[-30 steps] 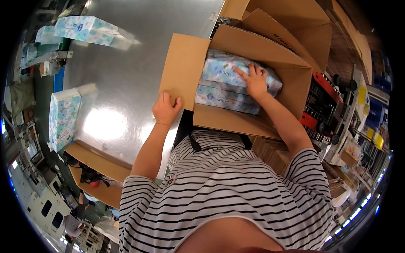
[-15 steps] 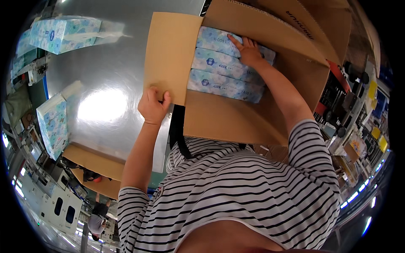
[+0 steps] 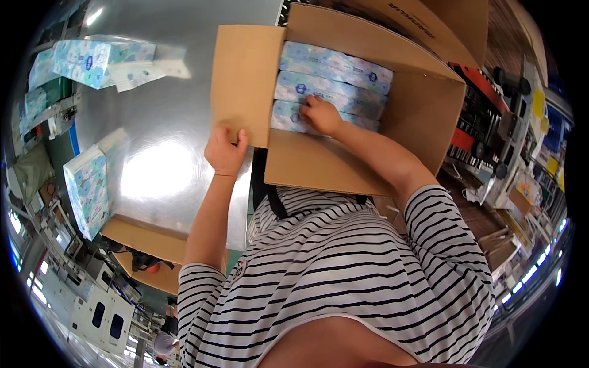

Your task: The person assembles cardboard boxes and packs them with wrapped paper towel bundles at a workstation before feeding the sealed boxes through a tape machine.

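An open cardboard carton [image 3: 423,104] stands before me with three rows of blue-and-white floral tissue packs [image 3: 334,61] laid side by side against its left part. My right hand [image 3: 322,115] reaches inside, its fingers bent and closed on the nearest tissue pack [image 3: 286,116], close to the seam with the middle one. What its fingertips grip is partly hidden. At the left, my left hand [image 3: 226,150] has its fingers curled at the near edge of the carton's folded-out flap [image 3: 245,86], thumb to the right.
Shiny metal table [image 3: 190,110] on the left carries floral packs [image 3: 86,190] by its outer edge and another large pack [image 3: 101,61] farther back. An open cardboard box [image 3: 147,239] sits at its near-left corner. Red-and-black equipment [image 3: 478,110] stands right of the carton.
My right hand has come from the farthest pack toward me and left to the nearest one, its spread fingers now bent. My left hand stays at the flap. The view has shifted slightly.
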The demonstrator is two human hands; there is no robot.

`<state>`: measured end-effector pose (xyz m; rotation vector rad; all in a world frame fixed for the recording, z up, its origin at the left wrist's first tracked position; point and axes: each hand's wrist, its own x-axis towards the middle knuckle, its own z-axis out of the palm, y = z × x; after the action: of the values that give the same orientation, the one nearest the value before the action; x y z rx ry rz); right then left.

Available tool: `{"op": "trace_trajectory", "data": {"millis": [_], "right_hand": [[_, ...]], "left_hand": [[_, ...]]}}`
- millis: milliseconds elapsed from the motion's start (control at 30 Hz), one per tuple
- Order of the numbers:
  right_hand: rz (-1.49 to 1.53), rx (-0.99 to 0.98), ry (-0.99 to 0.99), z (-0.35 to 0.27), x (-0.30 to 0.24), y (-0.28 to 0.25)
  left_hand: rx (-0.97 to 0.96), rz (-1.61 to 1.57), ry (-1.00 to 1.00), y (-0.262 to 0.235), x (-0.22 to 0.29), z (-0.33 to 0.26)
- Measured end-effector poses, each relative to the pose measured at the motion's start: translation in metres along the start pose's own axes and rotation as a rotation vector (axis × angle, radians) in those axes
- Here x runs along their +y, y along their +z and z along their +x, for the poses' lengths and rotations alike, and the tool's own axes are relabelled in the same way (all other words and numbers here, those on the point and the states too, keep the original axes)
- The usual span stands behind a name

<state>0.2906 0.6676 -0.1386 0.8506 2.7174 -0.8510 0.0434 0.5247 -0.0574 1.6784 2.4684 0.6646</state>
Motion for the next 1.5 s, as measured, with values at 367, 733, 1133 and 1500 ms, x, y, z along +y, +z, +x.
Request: {"op": "trace_trajectory", "data": {"millis": [367,733,1133,1500], "right_hand": [[0.022,0.438,0.844,-0.042,0.152,-0.038],[0.185,0.365,0.645,-0.012,0.129,-0.036],[-0.158,-0.336,0.902,-0.071,0.056,-0.029],[-0.202,-0.218,0.866,-0.102,0.095,0.010]], "left_hand": [[-0.021,0.009,-0.026,0.001,0.000,0.002],[-0.049,0.000,-0.051,-0.001,-0.001,0.001],[0.004,-0.039,0.017,0.000,-0.001,0.000],[-0.028,0.001,0.000,-0.002,-0.001,0.001]]}}
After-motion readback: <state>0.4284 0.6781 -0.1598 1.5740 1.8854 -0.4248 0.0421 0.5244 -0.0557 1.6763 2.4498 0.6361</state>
